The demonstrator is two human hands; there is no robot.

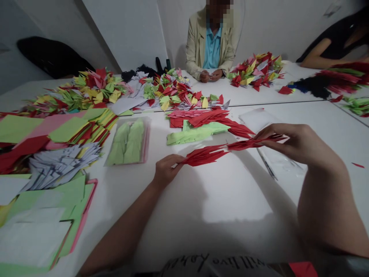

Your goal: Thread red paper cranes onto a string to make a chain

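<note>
My left hand [167,168] pinches the near end of a bundle of red folded papers [205,155], held above the white table. My right hand [298,144] grips a second red folded-paper bundle [244,144], its thumb and fingers closed around the far end. The tips of the two bundles meet or nearly meet between my hands; I cannot tell if they touch. Just behind them lie a stack of light green folded papers [197,133] and more red folded papers [207,117]. A clear plastic bag [284,163] is partly hidden beneath my right hand.
A plastic packet of green folded papers [127,141] lies to the left. Coloured paper sheets [70,202] and grey-white folded strips [62,163] cover the left side. Heaps of folded paper pieces [256,71] stand farther back. A person [211,42] sits opposite, another at right.
</note>
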